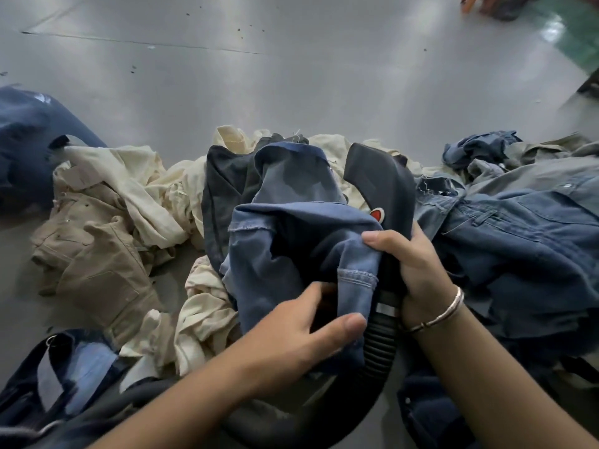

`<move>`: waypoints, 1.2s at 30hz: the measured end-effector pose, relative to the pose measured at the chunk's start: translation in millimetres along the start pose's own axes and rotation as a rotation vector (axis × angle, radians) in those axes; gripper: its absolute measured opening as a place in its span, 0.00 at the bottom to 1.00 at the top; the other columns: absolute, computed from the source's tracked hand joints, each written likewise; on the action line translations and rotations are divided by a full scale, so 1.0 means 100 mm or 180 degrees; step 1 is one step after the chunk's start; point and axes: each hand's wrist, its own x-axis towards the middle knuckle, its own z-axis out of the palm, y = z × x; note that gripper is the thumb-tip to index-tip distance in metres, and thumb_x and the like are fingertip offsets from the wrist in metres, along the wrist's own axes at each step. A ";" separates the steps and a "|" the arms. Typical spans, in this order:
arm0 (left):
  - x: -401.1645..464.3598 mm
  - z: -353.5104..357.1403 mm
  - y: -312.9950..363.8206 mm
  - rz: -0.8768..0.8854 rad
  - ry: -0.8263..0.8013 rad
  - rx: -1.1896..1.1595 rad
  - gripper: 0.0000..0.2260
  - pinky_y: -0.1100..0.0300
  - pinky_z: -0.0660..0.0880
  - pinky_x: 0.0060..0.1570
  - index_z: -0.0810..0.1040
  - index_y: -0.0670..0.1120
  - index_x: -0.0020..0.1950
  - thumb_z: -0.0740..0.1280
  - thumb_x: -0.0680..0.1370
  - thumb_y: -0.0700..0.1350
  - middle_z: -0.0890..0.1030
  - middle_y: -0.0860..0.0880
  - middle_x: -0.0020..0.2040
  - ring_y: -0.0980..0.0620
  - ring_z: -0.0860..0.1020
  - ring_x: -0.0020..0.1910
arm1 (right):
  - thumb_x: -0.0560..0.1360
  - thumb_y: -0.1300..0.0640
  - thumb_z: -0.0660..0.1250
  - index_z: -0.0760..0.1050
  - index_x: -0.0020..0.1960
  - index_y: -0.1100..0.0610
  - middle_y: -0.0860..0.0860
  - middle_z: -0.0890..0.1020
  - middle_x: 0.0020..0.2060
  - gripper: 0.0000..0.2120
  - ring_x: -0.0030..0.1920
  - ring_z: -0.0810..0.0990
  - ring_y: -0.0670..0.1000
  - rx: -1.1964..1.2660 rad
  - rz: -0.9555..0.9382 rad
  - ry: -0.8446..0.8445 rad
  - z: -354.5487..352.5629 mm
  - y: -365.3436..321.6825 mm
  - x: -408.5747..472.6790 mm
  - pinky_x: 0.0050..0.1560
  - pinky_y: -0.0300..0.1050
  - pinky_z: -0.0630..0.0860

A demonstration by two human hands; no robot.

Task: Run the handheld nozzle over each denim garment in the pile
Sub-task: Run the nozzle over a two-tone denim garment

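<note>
A blue denim garment [291, 228] is bunched up in the middle of the pile, draped partly over a black handheld nozzle [382, 183] with a red button. My right hand [411, 270] grips the nozzle's handle, its thumb pressing a fold of the denim against it. My left hand [301, 338] grips the garment's lower hem edge from below. A ribbed black hose [379, 341] runs down from the nozzle between my forearms.
Cream and tan garments [129, 202] lie heaped to the left. More blue denim [518, 228] is piled on the right, and dark denim [48, 384] lies at the lower left. The grey floor [291, 76] stretches beyond. Another person's hand [492, 4] shows at the top right.
</note>
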 end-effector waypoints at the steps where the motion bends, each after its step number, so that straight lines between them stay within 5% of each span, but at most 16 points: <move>1: 0.02 0.04 0.01 0.0014 -0.0011 -0.0424 0.32 0.64 0.72 0.60 0.68 0.60 0.64 0.59 0.64 0.73 0.79 0.61 0.58 0.68 0.75 0.58 | 0.63 0.66 0.66 0.67 0.63 0.72 0.59 0.78 0.42 0.29 0.38 0.79 0.52 0.0035 0.0015 -0.0010 0.00 0.01 0.01 0.39 0.41 0.78; 4: 0.07 0.11 0.05 0.0034 0.0057 -0.1100 0.27 0.71 0.72 0.52 0.72 0.58 0.61 0.68 0.64 0.64 0.82 0.62 0.54 0.66 0.77 0.56 | 0.64 0.65 0.71 0.69 0.64 0.68 0.58 0.81 0.46 0.29 0.44 0.81 0.52 -0.0056 0.0029 -0.0037 0.02 0.06 -0.01 0.45 0.43 0.79; 8: 0.13 0.07 0.07 -0.0272 0.0429 -0.1890 0.07 0.62 0.74 0.36 0.78 0.44 0.40 0.65 0.64 0.38 0.80 0.48 0.34 0.52 0.78 0.36 | 0.61 0.61 0.72 0.70 0.61 0.63 0.51 0.82 0.43 0.30 0.42 0.81 0.47 -0.0296 0.0068 0.0013 0.06 0.10 -0.01 0.43 0.40 0.78; 11: 0.14 0.01 0.03 -0.0498 0.0667 -0.2467 0.17 0.61 0.74 0.33 0.80 0.41 0.35 0.55 0.70 0.27 0.78 0.42 0.34 0.49 0.77 0.33 | 0.61 0.66 0.75 0.69 0.58 0.60 0.51 0.78 0.38 0.28 0.34 0.80 0.44 -0.0256 0.0093 0.0050 0.02 0.05 0.02 0.34 0.38 0.77; 17: 0.07 -0.03 -0.03 -0.0554 -0.0078 -0.2989 0.11 0.59 0.80 0.39 0.87 0.46 0.44 0.65 0.70 0.45 0.85 0.44 0.44 0.49 0.84 0.42 | 0.70 0.72 0.68 0.69 0.60 0.58 0.54 0.78 0.42 0.22 0.38 0.78 0.49 -0.0610 0.0026 0.0382 -0.08 0.06 0.06 0.34 0.42 0.78; 20: 0.11 -0.01 -0.06 -0.0787 0.0028 -0.2924 0.15 0.57 0.80 0.44 0.86 0.47 0.48 0.66 0.72 0.54 0.84 0.42 0.50 0.47 0.83 0.50 | 0.70 0.73 0.68 0.69 0.59 0.59 0.55 0.78 0.45 0.21 0.41 0.79 0.50 -0.0829 -0.0060 0.0408 -0.07 0.09 0.07 0.42 0.44 0.78; 23: 0.19 -0.08 -0.08 -0.1057 0.0435 -0.3460 0.19 0.53 0.80 0.46 0.84 0.43 0.54 0.65 0.72 0.55 0.83 0.42 0.54 0.45 0.83 0.52 | 0.71 0.75 0.65 0.70 0.54 0.59 0.56 0.75 0.39 0.17 0.31 0.79 0.50 -0.0636 -0.0062 0.0350 -0.10 0.03 0.05 0.33 0.43 0.79; 27: 0.26 -0.31 -0.13 -0.0805 0.1004 -0.3895 0.18 0.51 0.76 0.48 0.79 0.41 0.58 0.64 0.71 0.45 0.84 0.43 0.52 0.45 0.83 0.49 | 0.66 0.77 0.66 0.70 0.48 0.57 0.52 0.76 0.31 0.19 0.25 0.76 0.49 -0.0926 -0.0145 -0.0201 -0.17 -0.08 -0.06 0.25 0.41 0.74; 32: 0.33 -0.37 -0.15 -0.0557 0.1336 -0.2758 0.21 0.48 0.73 0.59 0.76 0.42 0.60 0.57 0.74 0.26 0.83 0.44 0.49 0.45 0.80 0.53 | 0.60 0.70 0.68 0.70 0.59 0.48 0.43 0.81 0.35 0.31 0.33 0.79 0.41 -0.1868 0.0006 -0.1369 -0.19 -0.01 -0.29 0.33 0.36 0.76; 36: 0.36 -0.28 -0.25 -0.0406 0.1153 -0.2195 0.24 0.48 0.70 0.64 0.77 0.46 0.56 0.54 0.74 0.22 0.84 0.51 0.47 0.47 0.78 0.56 | 0.61 0.68 0.67 0.68 0.63 0.42 0.47 0.80 0.35 0.36 0.30 0.78 0.48 -0.2046 0.0418 -0.1547 -0.21 0.10 -0.38 0.31 0.43 0.77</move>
